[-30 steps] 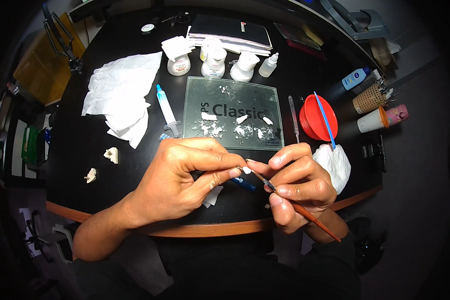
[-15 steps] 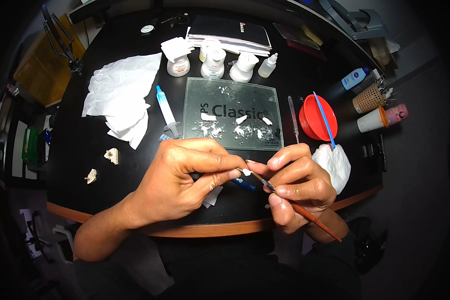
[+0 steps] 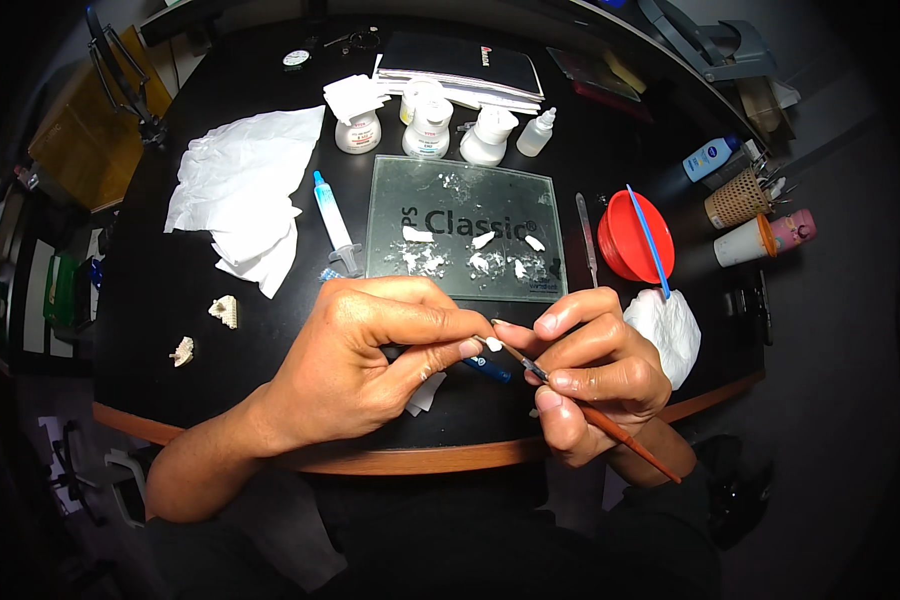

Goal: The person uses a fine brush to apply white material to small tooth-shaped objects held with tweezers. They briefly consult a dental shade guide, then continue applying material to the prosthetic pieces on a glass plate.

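My left hand (image 3: 370,345) is closed, its thumb and forefinger pinching a small white tooth-shaped piece (image 3: 494,344). In my right hand (image 3: 605,365) is a thin brush (image 3: 625,437) with a reddish-brown handle, gripped near its metal collar. The brush's tip end reaches the white piece; whether the bristles touch it I cannot tell. Just beyond both hands lies a glass mixing slab (image 3: 390,190), bearing several white paste strips (image 3: 418,235) and smeared white clumps (image 3: 425,262). Partly hidden under my hands, a dark blue object (image 3: 490,370) rests on the table.
Left of the slab are a syringe (image 3: 332,222), crumpled white tissue (image 3: 240,175) and two tooth models (image 3: 224,312). White bottles (image 3: 428,135) stand behind it. To the right lie a spatula (image 3: 586,235), a red bowl (image 3: 620,240) with a blue stick (image 3: 647,238), and a white wad (image 3: 665,340).
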`<state>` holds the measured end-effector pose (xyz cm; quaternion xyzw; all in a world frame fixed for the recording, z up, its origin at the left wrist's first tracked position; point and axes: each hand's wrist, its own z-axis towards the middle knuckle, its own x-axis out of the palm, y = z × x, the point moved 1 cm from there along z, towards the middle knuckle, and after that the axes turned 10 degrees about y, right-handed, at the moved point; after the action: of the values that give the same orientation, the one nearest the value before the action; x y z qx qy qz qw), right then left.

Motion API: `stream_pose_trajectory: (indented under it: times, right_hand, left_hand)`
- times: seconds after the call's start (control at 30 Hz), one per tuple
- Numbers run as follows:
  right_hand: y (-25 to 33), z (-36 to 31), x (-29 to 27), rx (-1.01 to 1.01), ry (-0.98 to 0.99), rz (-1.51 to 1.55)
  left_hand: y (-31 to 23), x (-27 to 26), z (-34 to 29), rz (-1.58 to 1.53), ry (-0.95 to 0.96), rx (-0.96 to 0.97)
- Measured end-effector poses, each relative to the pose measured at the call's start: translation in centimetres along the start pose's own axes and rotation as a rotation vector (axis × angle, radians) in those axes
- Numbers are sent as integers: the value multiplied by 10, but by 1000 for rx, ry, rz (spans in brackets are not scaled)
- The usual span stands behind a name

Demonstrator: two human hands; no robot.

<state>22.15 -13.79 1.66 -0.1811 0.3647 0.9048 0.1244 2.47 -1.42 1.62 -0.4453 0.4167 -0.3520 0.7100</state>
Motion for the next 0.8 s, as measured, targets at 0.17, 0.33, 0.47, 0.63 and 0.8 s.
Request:
stream_pose_trajectory:
  times: [0.17,0.33,0.47,0.63,0.8]
  right_hand:
    - [-2,0,2,-16,34,-1]
    - [-1,2,0,-28,56,-46]
    - [-4,1,2,-29,40,-35]
    - [-1,1,1,-28,49,-52]
    - [-2,0,1,-16,-35,-41]
  left_hand:
    - [-1,0,-1,8,-4,-2]
    - [-2,0,0,19,-1,-18]
    - [1,0,0,36,-4,-10]
    - [-1,0,0,28,-5,0]
    - [0,1,-1,28,-29,-25]
